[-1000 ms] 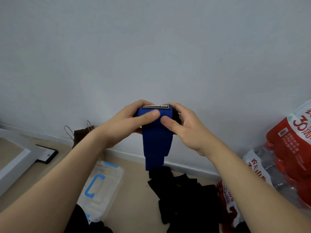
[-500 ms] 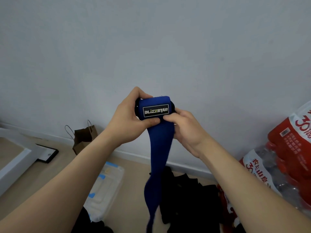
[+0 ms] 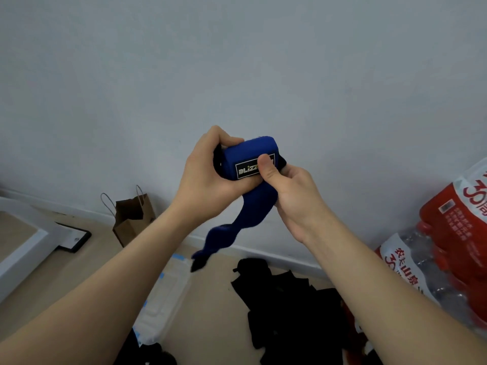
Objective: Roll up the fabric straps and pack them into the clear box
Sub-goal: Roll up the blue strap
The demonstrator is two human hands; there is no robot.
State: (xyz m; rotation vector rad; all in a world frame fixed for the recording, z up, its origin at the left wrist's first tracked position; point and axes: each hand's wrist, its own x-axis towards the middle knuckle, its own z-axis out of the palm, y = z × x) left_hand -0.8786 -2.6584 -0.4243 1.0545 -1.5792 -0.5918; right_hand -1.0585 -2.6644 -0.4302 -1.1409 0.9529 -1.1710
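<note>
A blue fabric strap (image 3: pixel 251 154) with a black label is partly rolled and held up in front of the wall. My left hand (image 3: pixel 208 180) grips the roll from the left side. My right hand (image 3: pixel 292 196) holds it from the right, thumb pressed on the label. The loose blue tail (image 3: pixel 237 225) hangs down and left, wavy, with a dark tip. The clear box (image 3: pixel 163 301) with blue tape marks lies on the floor below my left forearm, partly hidden. A pile of black straps (image 3: pixel 287 306) lies on the floor to its right.
A brown paper bag (image 3: pixel 133 217) stands against the wall at left. White furniture (image 3: pixel 23 248) and a dark flat panel (image 3: pixel 75 238) sit at far left. Packs of bottled water in red wrap (image 3: pixel 453 248) are stacked at right.
The roll has turned further, and my right thumb now covers part of the label. The hanging tail is shorter and has swung up to the left.
</note>
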